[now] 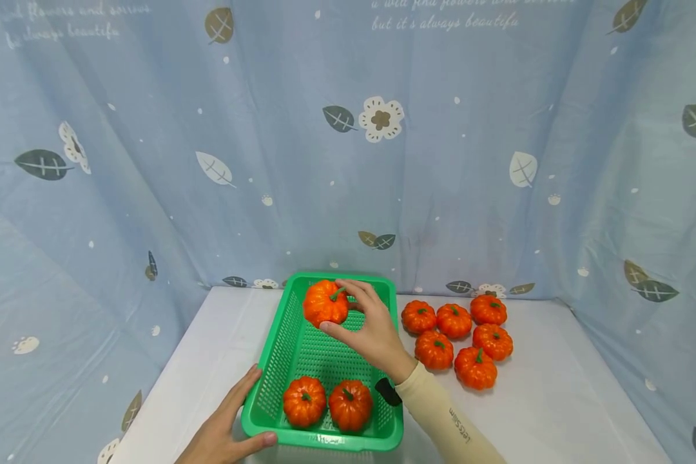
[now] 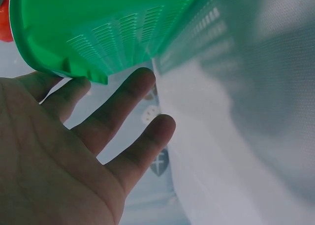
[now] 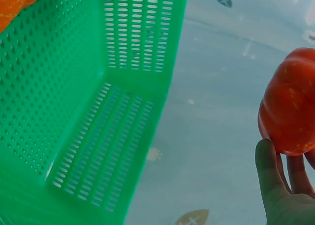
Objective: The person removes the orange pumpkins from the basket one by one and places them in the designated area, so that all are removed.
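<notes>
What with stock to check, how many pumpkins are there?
9: one pumpkin in the right hand, two in the green basket, six to its right on the table.

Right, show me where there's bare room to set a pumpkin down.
Free: in the green basket, behind its two near pumpkins, though the right hand and held pumpkin hide part; on the white table, left of the basket beyond the left hand, and right of the six other pumpkins. Crowded: among those six and at the basket's near end.
</notes>
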### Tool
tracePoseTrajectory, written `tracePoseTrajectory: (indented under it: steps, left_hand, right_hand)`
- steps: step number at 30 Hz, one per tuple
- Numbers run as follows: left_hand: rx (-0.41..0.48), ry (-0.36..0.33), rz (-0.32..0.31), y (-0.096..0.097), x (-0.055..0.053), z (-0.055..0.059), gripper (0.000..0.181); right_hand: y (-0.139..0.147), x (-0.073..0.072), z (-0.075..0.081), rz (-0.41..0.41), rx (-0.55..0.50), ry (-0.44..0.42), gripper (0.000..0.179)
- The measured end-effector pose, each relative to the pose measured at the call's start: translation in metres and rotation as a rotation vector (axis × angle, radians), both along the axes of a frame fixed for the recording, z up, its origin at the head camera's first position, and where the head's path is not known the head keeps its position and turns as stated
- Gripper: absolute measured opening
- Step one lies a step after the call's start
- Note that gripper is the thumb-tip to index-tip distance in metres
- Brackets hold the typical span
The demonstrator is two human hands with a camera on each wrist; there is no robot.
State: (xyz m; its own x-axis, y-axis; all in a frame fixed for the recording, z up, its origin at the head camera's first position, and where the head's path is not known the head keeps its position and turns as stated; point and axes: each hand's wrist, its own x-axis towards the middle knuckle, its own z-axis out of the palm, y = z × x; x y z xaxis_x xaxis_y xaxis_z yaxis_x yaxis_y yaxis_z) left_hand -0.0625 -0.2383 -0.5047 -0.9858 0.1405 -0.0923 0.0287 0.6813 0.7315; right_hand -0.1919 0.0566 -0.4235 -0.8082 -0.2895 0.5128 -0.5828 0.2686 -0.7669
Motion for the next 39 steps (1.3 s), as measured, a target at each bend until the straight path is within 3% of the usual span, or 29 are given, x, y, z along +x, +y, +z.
tracePoseTrajectory:
  steps: [7,20,31,39]
  left_hand:
    - [-0.003,-0.018,0.011,0.001,0.0,0.001,0.106]
    - [0.007,-0.053,0.01,0.002,-0.001,0.003,0.104]
    - [0.016,-0.048,0.015,0.002,-0.001,0.002,0.103]
    - [0.016,-0.066,0.022,0.002,0.0,0.003,0.103]
  right_hand:
    - [-0.008,-0.01,-0.009,0.01,0.037,-0.08,0.073]
    - [-0.026,-0.022,-0.035,0.077,0.261,-0.16,0.074]
    - [-0.032,-0.025,-0.039,0.119,0.421,-0.169,0.073]
    - [-0.03,-0.024,-0.041,0.137,0.465,-0.196,0.073]
